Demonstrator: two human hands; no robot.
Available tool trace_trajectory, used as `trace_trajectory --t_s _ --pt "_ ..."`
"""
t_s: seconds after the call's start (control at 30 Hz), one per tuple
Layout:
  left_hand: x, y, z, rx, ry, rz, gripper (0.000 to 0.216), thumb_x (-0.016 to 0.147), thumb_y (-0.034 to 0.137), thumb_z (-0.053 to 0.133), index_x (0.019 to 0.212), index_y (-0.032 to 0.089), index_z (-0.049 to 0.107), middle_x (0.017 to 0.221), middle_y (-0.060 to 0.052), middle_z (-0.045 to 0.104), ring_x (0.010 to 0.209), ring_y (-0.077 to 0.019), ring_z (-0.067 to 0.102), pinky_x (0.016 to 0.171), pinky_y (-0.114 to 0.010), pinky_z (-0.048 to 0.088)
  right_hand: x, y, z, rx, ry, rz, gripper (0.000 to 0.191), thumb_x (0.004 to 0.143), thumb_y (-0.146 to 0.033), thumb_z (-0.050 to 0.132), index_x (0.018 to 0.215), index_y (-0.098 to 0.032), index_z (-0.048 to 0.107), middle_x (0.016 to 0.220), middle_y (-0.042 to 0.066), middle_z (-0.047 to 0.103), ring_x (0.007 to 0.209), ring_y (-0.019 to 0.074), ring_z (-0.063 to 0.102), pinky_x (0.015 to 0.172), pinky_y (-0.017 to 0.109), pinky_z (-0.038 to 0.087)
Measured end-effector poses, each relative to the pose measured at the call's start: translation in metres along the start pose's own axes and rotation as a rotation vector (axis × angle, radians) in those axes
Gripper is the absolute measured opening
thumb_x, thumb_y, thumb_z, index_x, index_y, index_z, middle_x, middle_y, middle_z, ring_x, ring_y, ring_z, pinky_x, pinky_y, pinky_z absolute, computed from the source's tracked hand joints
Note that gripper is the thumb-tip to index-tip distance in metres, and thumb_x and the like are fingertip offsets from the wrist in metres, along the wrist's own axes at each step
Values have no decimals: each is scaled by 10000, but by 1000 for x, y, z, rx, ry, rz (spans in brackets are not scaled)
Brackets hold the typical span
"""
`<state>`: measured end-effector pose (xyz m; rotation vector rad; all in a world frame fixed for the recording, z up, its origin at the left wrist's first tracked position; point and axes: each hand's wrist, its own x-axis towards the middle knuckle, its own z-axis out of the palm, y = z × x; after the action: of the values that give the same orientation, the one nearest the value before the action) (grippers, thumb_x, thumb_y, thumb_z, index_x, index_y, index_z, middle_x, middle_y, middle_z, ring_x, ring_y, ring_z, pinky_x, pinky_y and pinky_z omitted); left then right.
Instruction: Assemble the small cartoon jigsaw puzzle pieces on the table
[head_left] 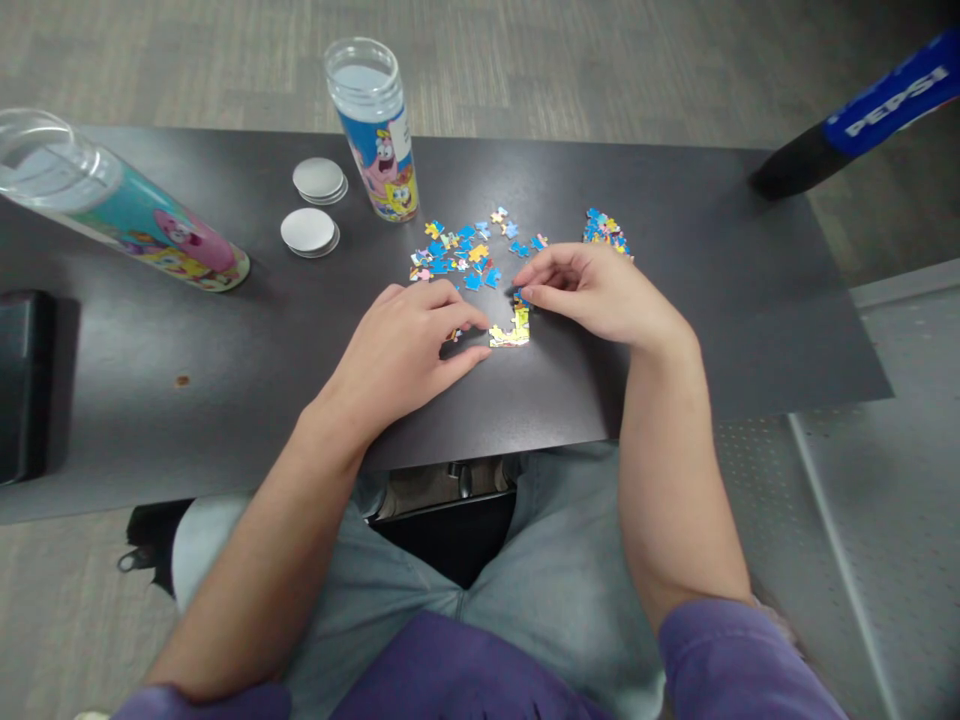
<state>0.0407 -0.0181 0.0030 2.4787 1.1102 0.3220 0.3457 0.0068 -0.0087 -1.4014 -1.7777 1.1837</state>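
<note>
A small L-shaped run of joined jigsaw pieces [511, 336], mostly yellow, lies on the dark table before me. My left hand [420, 345] rests at its left end, thumb and index finger apart, the fingertips close to or touching its edge. At the upper right end of the run, my right hand [581, 290] pinches a puzzle piece [520, 299], partly covered by the fingertips. Loose jigsaw pieces [457, 250], many of them blue, are scattered just beyond my hands. A few more pieces are partly hidden under my left hand.
Behind my right hand lies a second pile of pieces [606, 230]. Two clear-topped cartoon tubes, one at the back [381, 150] and one at left [161, 225], flank white discs [307, 230]. A black case [24, 385] sits far left; a Pepsi bottle-shaped object [862, 120] stands back right.
</note>
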Motion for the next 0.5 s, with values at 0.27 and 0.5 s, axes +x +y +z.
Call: trace_trajectory --t_s 0.27,0.5 --pt "0 -2 1 16 13 -4 290 1216 405 759 1403 280 942 1324 -90 903 1196 -371 861 1103 -556 632 -2 -3 1 -85 17 27 114 1020 -194 895 1026 -305 870 945 29 840 941 281 801 950 442 684" --pt "-1 0 -1 12 18 -7 305 1218 395 756 1412 270 957 1372 -117 899 1236 -390 852 1126 -592 649 -3 0 -2 -57 -3 13 196 966 -290 978 1085 -316 825 910 5 801 897 276 788 879 427 667"
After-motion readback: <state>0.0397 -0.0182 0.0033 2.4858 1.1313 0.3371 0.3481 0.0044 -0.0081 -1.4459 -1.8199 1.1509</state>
